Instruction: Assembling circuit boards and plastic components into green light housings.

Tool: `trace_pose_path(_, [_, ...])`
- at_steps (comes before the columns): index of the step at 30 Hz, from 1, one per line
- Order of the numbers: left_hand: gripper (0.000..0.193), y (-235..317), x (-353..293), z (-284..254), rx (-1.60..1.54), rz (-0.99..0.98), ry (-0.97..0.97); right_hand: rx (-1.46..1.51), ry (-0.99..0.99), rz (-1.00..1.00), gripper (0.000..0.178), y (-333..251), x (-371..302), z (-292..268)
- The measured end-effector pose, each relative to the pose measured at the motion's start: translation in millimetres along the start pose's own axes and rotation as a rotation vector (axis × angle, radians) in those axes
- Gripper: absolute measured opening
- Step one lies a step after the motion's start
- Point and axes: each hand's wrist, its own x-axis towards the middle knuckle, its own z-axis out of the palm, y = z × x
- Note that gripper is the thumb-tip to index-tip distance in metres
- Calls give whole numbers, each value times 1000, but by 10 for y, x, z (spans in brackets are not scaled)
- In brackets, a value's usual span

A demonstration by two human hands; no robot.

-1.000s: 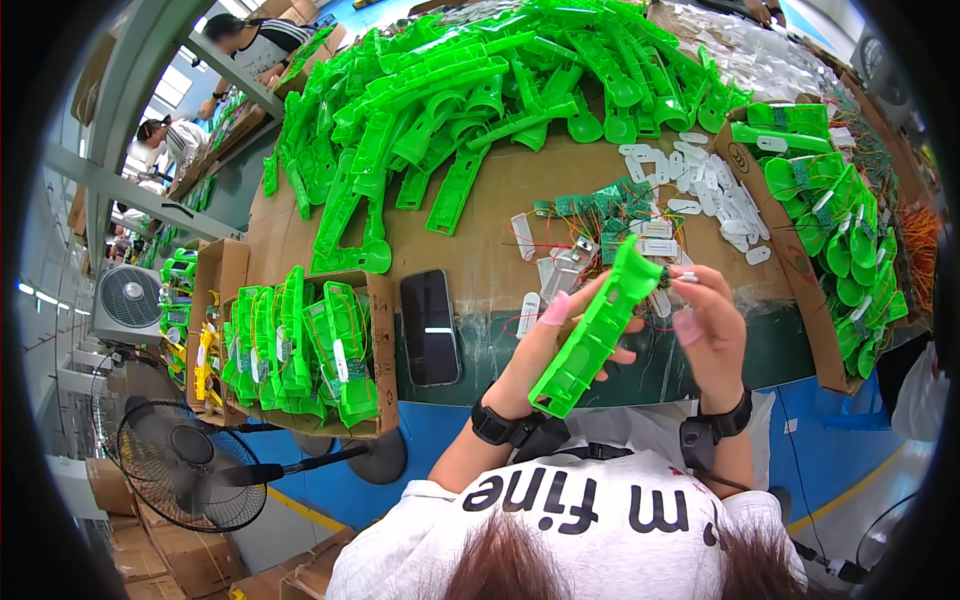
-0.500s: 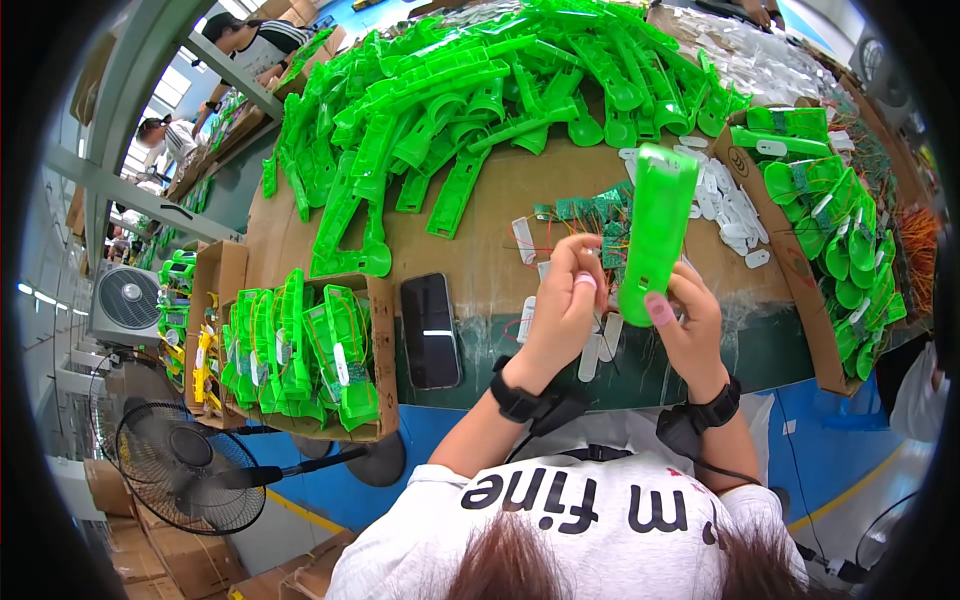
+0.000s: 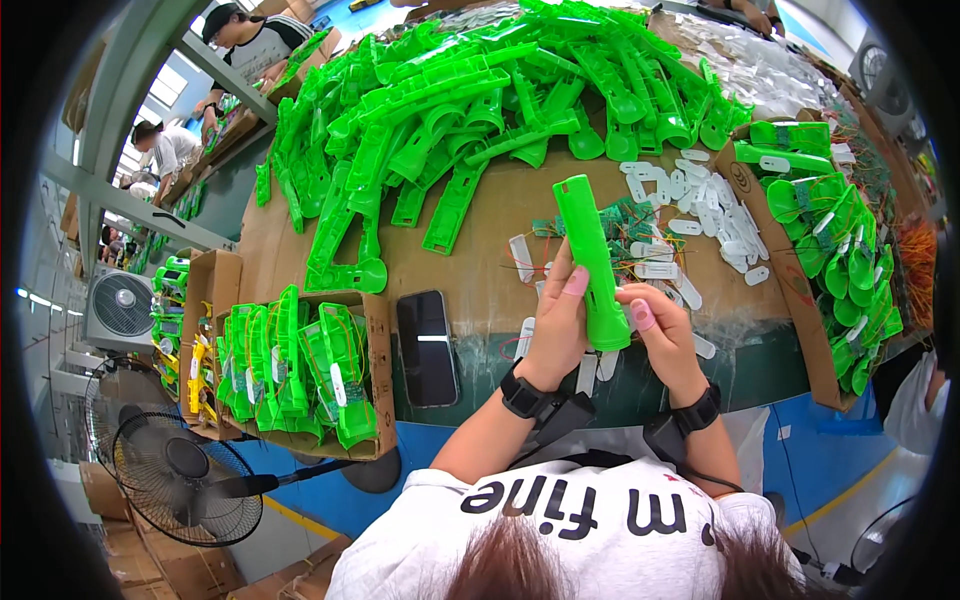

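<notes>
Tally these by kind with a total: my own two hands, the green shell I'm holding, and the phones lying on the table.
Hands: 2, your left hand and right hand
Held green shell: 1
Dark phone: 1
Total: 4

1 head-worn fisheye camera looks down from near above the left hand (image 3: 558, 335) and right hand (image 3: 666, 340), facing the table (image 3: 482, 380) around them.

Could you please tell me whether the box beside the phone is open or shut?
Open: green parts show inside the cardboard box from above.
</notes>
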Motion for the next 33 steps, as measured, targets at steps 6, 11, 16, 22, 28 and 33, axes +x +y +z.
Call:
trace_pose_path(6, [61,104,-20,-49,-236,-121,-54,371,162,132,47,-265,58,100])
trace_pose_path(11, [81,4,-37,-52,99,-63,-124,326,198,192,41,-275,112,140])
trace_pose_path(16, [84,19,-32,-46,117,-73,-139,303,154,135,37,-310,128,172])
trace_pose_path(22, [84,170,-105,-63,-57,-234,-152,303,226,184,31,-347,107,175])
trace_pose_path(28, [82,105,-109,-24,44,-114,-151,259,238,107,30,-291,72,249])
trace_pose_path(33, [80,110,-86,-21,87,-109,-188,254,276,70,29,-252,58,244])
